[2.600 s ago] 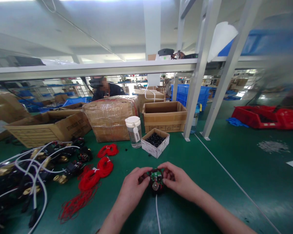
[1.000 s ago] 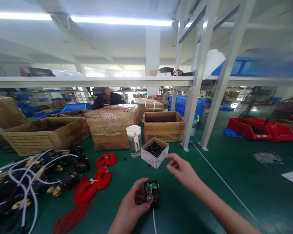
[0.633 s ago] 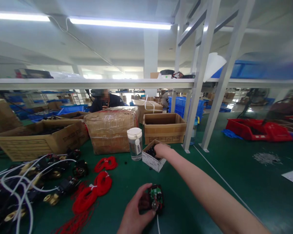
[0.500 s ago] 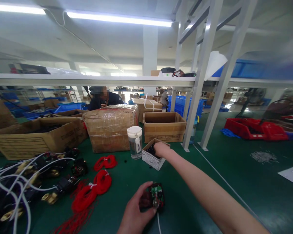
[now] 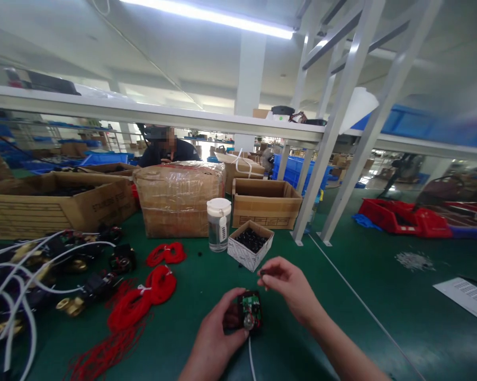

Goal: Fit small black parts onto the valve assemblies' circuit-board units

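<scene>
My left hand (image 5: 218, 332) is closed around a small black housing with a green circuit board (image 5: 251, 310) facing up. A white cable (image 5: 251, 360) runs from its lower edge toward me. To the right and a little above it, my right hand (image 5: 288, 286) pinches a tiny black part (image 5: 263, 273); its exact kind is too small to tell. Just beyond the right hand stands a small open carton (image 5: 246, 256) holding many small black pieces (image 5: 252, 239).
Left lie bundled red wires (image 5: 159, 286) and valve assemblies with brass fittings (image 5: 70, 305) and white cables. A lidded jar (image 5: 218, 225), a taped box (image 5: 178, 201) and an open cardboard box (image 5: 266, 206) stand behind. Shelf posts (image 5: 333, 174) rise at right. A co-worker (image 5: 169, 148) sits beyond.
My right hand has come out of the small carton and moved toward me, a tiny black part now between its fingertips. The left hand keeps its hold on the housing. The view has tilted.
</scene>
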Available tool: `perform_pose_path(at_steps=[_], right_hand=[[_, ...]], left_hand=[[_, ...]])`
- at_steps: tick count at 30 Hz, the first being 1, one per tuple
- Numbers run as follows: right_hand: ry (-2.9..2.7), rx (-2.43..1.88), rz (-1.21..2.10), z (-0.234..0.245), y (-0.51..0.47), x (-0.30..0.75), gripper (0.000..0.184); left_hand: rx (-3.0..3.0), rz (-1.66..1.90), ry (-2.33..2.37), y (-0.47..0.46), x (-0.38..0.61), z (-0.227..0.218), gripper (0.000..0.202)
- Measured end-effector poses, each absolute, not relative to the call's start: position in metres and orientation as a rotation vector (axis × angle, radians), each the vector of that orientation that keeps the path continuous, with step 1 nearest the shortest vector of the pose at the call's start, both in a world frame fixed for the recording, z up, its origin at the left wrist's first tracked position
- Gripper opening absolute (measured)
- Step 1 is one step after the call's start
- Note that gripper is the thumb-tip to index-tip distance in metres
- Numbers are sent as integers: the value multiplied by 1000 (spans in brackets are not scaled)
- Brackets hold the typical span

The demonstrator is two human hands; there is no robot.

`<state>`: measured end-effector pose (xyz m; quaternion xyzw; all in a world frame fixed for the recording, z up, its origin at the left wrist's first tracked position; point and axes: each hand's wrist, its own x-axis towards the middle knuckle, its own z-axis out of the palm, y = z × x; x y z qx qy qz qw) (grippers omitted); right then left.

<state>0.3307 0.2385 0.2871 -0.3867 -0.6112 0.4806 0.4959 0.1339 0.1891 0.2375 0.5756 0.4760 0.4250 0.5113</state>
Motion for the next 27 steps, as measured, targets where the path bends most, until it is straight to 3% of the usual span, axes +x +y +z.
perform_pose_path(at_steps=[7,27], right_hand=[[-1311,-842,1327,268,198,333,30],[-1352,-941,1270,247,195,335,32]], left_hand=[[1386,1005,1150,189,132,236,74],[1389,1009,1130,189,132,235,74]])
